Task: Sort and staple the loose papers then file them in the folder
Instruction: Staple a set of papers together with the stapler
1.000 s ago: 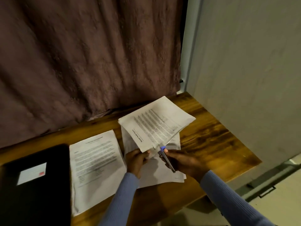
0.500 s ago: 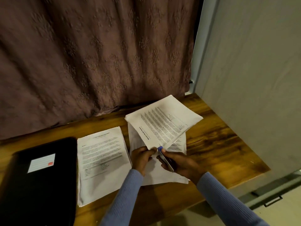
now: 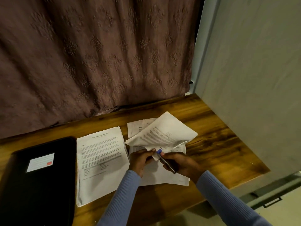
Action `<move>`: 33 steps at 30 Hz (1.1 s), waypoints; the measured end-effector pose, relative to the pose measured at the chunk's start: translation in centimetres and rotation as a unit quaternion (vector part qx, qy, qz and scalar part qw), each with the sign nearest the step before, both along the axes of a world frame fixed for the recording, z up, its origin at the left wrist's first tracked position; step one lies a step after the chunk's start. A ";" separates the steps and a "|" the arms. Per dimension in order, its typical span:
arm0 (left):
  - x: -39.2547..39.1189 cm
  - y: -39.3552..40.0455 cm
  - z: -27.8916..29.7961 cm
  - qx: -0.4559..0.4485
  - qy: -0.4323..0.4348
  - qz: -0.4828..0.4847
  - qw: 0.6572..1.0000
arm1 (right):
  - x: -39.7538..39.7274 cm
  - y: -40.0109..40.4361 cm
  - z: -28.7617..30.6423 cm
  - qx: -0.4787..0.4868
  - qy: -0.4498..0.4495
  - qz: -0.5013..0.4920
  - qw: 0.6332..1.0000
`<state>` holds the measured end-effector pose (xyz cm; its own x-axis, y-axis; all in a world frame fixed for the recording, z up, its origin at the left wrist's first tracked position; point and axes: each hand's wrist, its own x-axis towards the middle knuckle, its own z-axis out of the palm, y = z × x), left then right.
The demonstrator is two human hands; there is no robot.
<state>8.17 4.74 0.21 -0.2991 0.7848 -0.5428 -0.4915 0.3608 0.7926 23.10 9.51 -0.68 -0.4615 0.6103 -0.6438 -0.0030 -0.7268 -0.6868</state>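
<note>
Since the earlier frames, the held sheaf of papers [image 3: 164,132] had dropped lower and flatter, its near edge now crumpled and buckled where before it stood fanned up and smooth; both hands had stayed at the same corner. The left hand [image 3: 140,159] pinched the near corner of the sheaf between thumb and curled fingers; the right hand [image 3: 178,163] gripped a slim stapler [image 3: 164,159], dark metal in the body with a blue plastic tip, its tip touching that same paper corner. Both sleeves [image 3: 228,204] were of ribbed, pale blue knit.

Beneath the hands lay a flat stack of white printed sheets [image 3: 164,177] on the wooden table [image 3: 219,144], whose top showed a glossy brown grain with dark streaks; just beside it to the left lay another rectangular stack of printed pages [image 3: 101,162], its left edge slightly curled and layered. Further left, touching or nearly touching that stack, sat the black folder [image 3: 40,185], closed, matte, round-cornered, with a white rectangular label [image 3: 40,162] bearing a small red mark. Behind the table hung a brown curtain [image 3: 97,54], heavy and pleated, embossed with floral motifs; to the right stood a plain, pale grey panel [image 3: 252,79] of smooth, faintly mottled surface.
</note>
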 end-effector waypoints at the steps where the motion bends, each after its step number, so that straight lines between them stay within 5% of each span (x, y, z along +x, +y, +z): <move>1: 0.1 0.0 0.1 -0.001 0.006 0.004 1.000 | 0.0 0.0 -0.1 -0.008 0.003 -0.002 1.000; 33: 1.2 -0.7 -1.1 -0.041 -0.013 -0.066 0.997 | -0.8 -1.0 -1.4 0.039 -0.078 -0.009 0.996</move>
<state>9.36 4.06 -0.91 -0.1820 0.7691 -0.6126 -0.4555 0.4862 0.7457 22.26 8.53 -2.07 -0.3481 0.6682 -0.6575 0.0970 -0.6719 -0.7343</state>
